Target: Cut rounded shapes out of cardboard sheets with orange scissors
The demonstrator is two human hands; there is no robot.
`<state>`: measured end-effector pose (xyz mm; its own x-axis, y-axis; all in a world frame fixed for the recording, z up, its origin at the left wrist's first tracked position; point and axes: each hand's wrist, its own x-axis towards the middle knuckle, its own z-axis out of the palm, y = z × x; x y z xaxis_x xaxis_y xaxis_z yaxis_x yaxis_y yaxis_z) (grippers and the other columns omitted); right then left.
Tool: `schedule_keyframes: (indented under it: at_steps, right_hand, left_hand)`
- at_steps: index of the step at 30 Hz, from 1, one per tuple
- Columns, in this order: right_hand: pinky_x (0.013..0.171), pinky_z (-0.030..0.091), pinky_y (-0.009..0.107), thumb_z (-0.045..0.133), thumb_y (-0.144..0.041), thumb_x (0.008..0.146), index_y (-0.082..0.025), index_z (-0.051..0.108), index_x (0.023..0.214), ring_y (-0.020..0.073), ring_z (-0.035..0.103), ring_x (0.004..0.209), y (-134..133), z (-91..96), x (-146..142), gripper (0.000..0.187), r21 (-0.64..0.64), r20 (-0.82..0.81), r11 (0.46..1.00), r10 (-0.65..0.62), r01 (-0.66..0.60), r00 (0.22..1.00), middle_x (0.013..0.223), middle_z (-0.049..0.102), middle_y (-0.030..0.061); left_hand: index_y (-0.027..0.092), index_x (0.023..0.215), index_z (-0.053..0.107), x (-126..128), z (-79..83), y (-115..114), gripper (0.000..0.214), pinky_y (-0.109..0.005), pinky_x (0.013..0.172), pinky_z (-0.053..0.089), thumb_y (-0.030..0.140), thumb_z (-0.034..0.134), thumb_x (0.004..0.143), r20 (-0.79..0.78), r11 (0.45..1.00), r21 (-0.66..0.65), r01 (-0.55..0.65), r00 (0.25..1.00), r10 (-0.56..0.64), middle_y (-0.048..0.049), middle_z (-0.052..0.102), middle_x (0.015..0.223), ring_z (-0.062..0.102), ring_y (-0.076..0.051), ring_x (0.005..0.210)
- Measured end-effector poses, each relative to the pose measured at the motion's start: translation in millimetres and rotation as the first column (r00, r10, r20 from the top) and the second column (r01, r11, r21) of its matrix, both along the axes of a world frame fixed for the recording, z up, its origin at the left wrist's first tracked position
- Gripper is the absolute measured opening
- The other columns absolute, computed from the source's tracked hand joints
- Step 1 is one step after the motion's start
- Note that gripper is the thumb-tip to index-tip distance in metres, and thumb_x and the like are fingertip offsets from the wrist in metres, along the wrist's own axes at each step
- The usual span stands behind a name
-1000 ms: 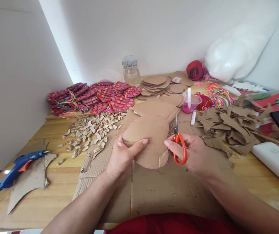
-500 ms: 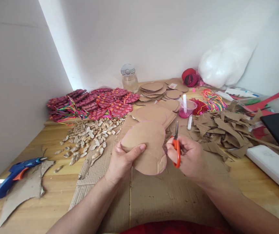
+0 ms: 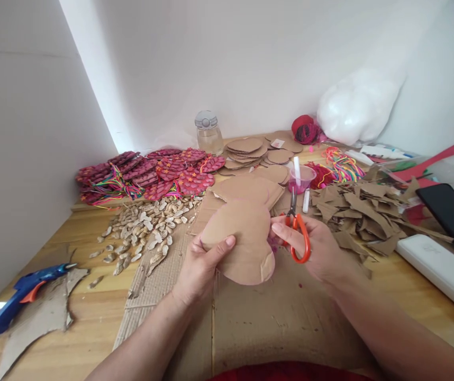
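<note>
My left hand (image 3: 207, 262) grips a heart-like cardboard cutout (image 3: 245, 233), thumb on top and fingers beneath. A thin pink line runs along parts of its edge, and the lower right corner is creased. In my right hand (image 3: 316, 243) is a pair of scissors (image 3: 300, 243) with orange handles, the blades pointing up and away from me. The right thumb and fingertips come close to the cutout's right edge; whether they touch it I cannot tell. Behind the cutout lies a larger cardboard piece (image 3: 246, 186) with a drawn pink curve.
Peanut shells (image 3: 143, 227) and decorated pink pieces (image 3: 155, 172) lie left. A blue glue gun (image 3: 28, 288) rests on a cardboard scrap. Round cardboard cutouts (image 3: 246, 145), a jar (image 3: 209, 135) and a pink cup (image 3: 302, 177) stand behind. Cardboard scraps (image 3: 365, 211) and a phone (image 3: 451, 219) lie right.
The scissors have swung away from the cutout's edge and turned in my right hand, which has shifted slightly right. My left hand keeps its hold; the cutout has barely moved.
</note>
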<state>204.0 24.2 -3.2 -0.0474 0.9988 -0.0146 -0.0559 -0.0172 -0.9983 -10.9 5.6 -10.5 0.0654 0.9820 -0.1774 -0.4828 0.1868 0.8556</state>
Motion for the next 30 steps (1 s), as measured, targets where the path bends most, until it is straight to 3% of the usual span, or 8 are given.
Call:
schedule_keyframes:
  at_steps: [4, 7, 9, 11, 14, 17, 20, 30]
  right_hand:
    - [0.054, 0.044, 0.025, 0.079, -0.043, 0.077, -0.02, 0.068, 0.073, 0.0119, 0.052, 0.057, -1.5, 2.7, -1.4, 0.026, -0.029, -0.052, 1.0, -0.008, 0.006, 0.999, 0.063, 0.058, -0.0025]
    - [0.054, 0.045, 0.025, 0.079, -0.043, 0.078, -0.02, 0.063, 0.068, 0.0114, 0.051, 0.055, 0.2, 8.3, -1.0, 0.03, -0.052, -0.16, 0.999, 0.006, -0.014, 0.987, 0.061, 0.058, -0.003]
    - [0.055, 0.046, 0.025, 0.08, -0.044, 0.077, -0.019, 0.063, 0.069, 0.0117, 0.054, 0.057, 2.8, 10.3, 1.2, 0.031, -0.07, -0.206, 0.997, -0.03, 0.016, 0.978, 0.064, 0.061, -0.0019]
    - [0.056, 0.046, 0.025, 0.08, -0.047, 0.077, -0.019, 0.066, 0.073, 0.0124, 0.057, 0.059, 6.1, 9.5, 5.1, 0.032, -0.09, -0.219, 0.995, -0.07, 0.052, 0.973, 0.066, 0.064, -0.0005]
    - [0.051, 0.042, 0.025, 0.076, -0.055, 0.078, -0.019, 0.069, 0.078, 0.0125, 0.054, 0.058, 9.7, 3.2, 9.5, 0.037, -0.078, -0.2, 0.996, 0.018, -0.034, 0.98, 0.068, 0.063, 0.0006]
    - [0.046, 0.033, 0.024, 0.085, -0.046, 0.071, -0.02, 0.065, 0.073, 0.0101, 0.044, 0.053, 8.6, -5.3, 7.5, 0.032, -0.042, -0.184, 0.993, 0.098, -0.108, 0.978, 0.063, 0.056, -0.0033]
    - [0.047, 0.031, 0.025, 0.087, -0.036, 0.071, -0.021, 0.062, 0.068, 0.0101, 0.041, 0.053, 5.8, -11.4, 2.6, 0.029, -0.054, -0.168, 0.993, 0.091, -0.101, 0.982, 0.062, 0.054, -0.0044]
    - [0.048, 0.031, 0.025, 0.086, -0.041, 0.069, -0.021, 0.067, 0.072, 0.0108, 0.043, 0.054, 12.3, -13.0, 4.0, 0.027, -0.036, -0.197, 0.998, -0.055, 0.049, 0.979, 0.063, 0.054, -0.0043]
  left_hand:
    - [0.016, 0.095, 0.077, -1.3, -1.7, -4.7, 0.031, -0.028, 0.07, 0.056, 0.026, 0.087, 0.067, -0.131, 0.979, -0.077, 0.189, 0.972, -0.198, -0.0067, 0.078, 0.091, 0.072, -0.019, 0.076]
    - [0.015, 0.092, 0.077, -3.0, -3.9, -6.0, 0.029, -0.027, 0.068, 0.054, 0.027, 0.088, 0.067, -0.202, 0.939, -0.096, 0.329, 0.918, -0.342, -0.0064, 0.077, 0.087, 0.071, -0.019, 0.073]
    - [0.015, 0.094, 0.077, -2.5, -4.5, -5.3, 0.03, -0.028, 0.071, 0.054, 0.027, 0.086, 0.069, -0.197, 0.952, -0.056, 0.3, 0.932, -0.305, -0.0064, 0.077, 0.089, 0.071, -0.02, 0.077]
    - [0.016, 0.098, 0.075, -0.3, -3.9, -3.5, 0.033, -0.03, 0.077, 0.055, 0.027, 0.086, 0.069, -0.161, 0.98, 0.001, 0.2, 0.967, -0.197, -0.0069, 0.077, 0.096, 0.071, -0.021, 0.085]
    - [0.018, 0.113, 0.07, 5.0, -1.9, -0.4, 0.051, -0.035, 0.087, 0.055, 0.023, 0.088, 0.066, -0.073, 0.997, 0.051, 0.052, 0.996, -0.048, -0.0085, 0.075, 0.111, 0.07, -0.025, 0.1]
    - [0.02, 0.127, 0.062, 10.0, -2.3, 0.4, 0.067, -0.037, 0.09, 0.055, 0.021, 0.089, 0.065, -0.006, 0.998, 0.057, -0.028, 1.0, 0.028, -0.0093, 0.073, 0.117, 0.069, -0.025, 0.104]
    - [0.018, 0.129, 0.06, 11.9, -5.8, -0.7, 0.069, -0.035, 0.088, 0.056, 0.02, 0.088, 0.066, 0.001, 0.999, 0.036, -0.004, 1.0, 0.004, -0.0106, 0.074, 0.114, 0.07, -0.024, 0.101]
    - [0.016, 0.109, 0.069, 5.4, -18.5, 7.0, 0.048, -0.026, 0.073, 0.054, 0.024, 0.088, 0.066, -0.086, 0.997, 0.051, 0.065, 0.994, -0.061, -0.0071, 0.074, 0.103, 0.067, -0.017, 0.086]
